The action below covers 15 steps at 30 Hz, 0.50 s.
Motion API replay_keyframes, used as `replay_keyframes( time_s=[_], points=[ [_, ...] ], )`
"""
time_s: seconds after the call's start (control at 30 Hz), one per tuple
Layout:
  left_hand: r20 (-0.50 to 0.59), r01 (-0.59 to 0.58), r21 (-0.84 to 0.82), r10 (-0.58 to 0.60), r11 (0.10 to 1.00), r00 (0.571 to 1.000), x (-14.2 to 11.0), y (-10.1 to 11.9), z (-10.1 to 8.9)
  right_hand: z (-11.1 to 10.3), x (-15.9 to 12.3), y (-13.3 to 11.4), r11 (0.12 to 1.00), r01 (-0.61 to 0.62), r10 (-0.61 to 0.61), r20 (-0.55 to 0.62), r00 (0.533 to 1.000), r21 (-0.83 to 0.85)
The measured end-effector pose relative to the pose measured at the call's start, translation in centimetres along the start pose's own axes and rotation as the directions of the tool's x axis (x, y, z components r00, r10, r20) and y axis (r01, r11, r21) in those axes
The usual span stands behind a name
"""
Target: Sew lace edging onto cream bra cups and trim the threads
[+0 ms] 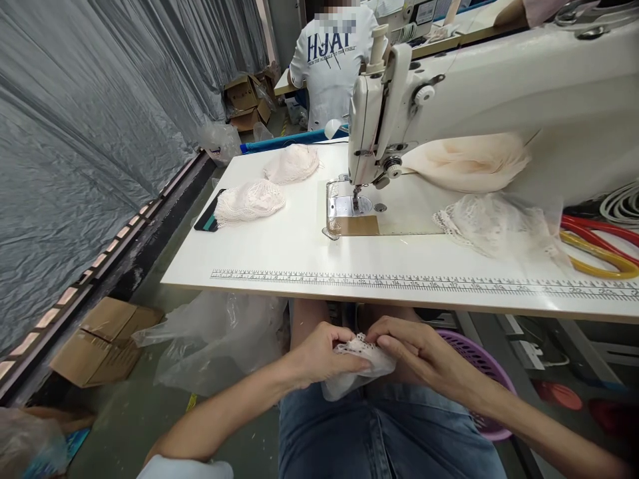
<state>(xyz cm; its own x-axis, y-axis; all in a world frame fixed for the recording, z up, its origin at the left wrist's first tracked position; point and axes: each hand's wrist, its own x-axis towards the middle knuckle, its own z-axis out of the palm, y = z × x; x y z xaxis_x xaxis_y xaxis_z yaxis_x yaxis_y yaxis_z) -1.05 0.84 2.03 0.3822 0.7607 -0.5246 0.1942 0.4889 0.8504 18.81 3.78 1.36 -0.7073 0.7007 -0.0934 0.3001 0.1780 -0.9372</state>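
Note:
Over my lap, below the table's front edge, both hands hold a piece of white lace fabric point(344, 382). My left hand point(324, 356) pinches it between thumb and fingers from the left. At its right side my right hand point(414, 349) is closed on the lacy upper edge, with its fingertips close to the left ones. The sheer lower part of the piece hangs beneath my fingers. Above my hands stands a white sewing machine point(424, 113) on the table point(279, 249).
Lace pieces point(249, 201) lie on the table's left, over a dark object. Right of the needle are a peach fabric bundle point(469, 163), more white lace point(499, 226) and scissors point(604, 256). A purple basket point(499, 386) stands below. A person point(327, 70) sits beyond the table.

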Motion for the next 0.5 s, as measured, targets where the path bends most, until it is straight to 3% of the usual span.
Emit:
replay_keyframes(
  time_s=[0.1, 0.27, 0.5],
  points=[
    [0.013, -0.013, -0.012, 0.013, 1.0, 1.0, 0.0, -0.2, -0.2, 0.0, 0.1, 0.5, 0.994, -0.063, 0.063, 0.005, 0.998, 0.086],
    [0.015, 0.056, -0.078, -0.055, 0.995, 0.998, 0.1, -0.1, -0.6, 0.0, 0.0, 0.8, 0.957, -0.144, 0.097, 0.191, 0.977, 0.253],
    [0.036, 0.151, -0.145, -0.147, 0.978, 0.988, -0.2, 0.3, -1.1, 0.2, 0.6, 1.1, 0.915, -0.248, 0.177, 0.236, 0.955, 0.319]
  ],
)
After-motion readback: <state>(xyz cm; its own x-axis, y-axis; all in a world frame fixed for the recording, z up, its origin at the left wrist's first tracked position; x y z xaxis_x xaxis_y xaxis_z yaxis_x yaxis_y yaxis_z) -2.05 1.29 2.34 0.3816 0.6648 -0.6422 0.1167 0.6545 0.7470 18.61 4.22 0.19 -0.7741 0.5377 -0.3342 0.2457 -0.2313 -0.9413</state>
